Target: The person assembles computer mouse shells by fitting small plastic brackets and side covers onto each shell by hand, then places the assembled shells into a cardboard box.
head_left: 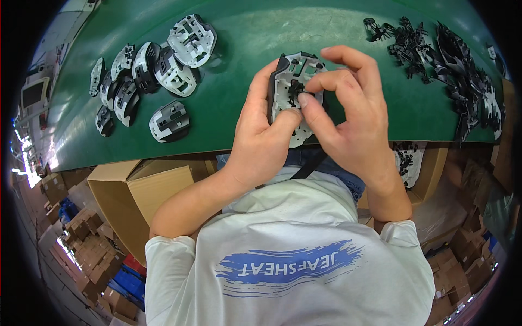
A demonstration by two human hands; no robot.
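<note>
My left hand (258, 136) grips a computer-mouse shell (280, 96) above the near edge of the green table (244, 32). Its hollow white inside faces up, with a dark rim along the left side. Thumb and index finger of my right hand (350, 117) pinch at a small black plastic part (295, 88) in the middle of that shell; the fingertips partly cover it. The other right fingers are raised over the shell's far right side. Nearest on the left lies a single white-and-grey mouse shell (169, 120).
Several more mouse shells (176, 75) cluster at the far left of the table. On the right lie a heap of small black plastic parts (410, 51) and a pile of long dark curved pieces (457, 60). Below the table edge stand an open cardboard box (111, 179) and another box (433, 171).
</note>
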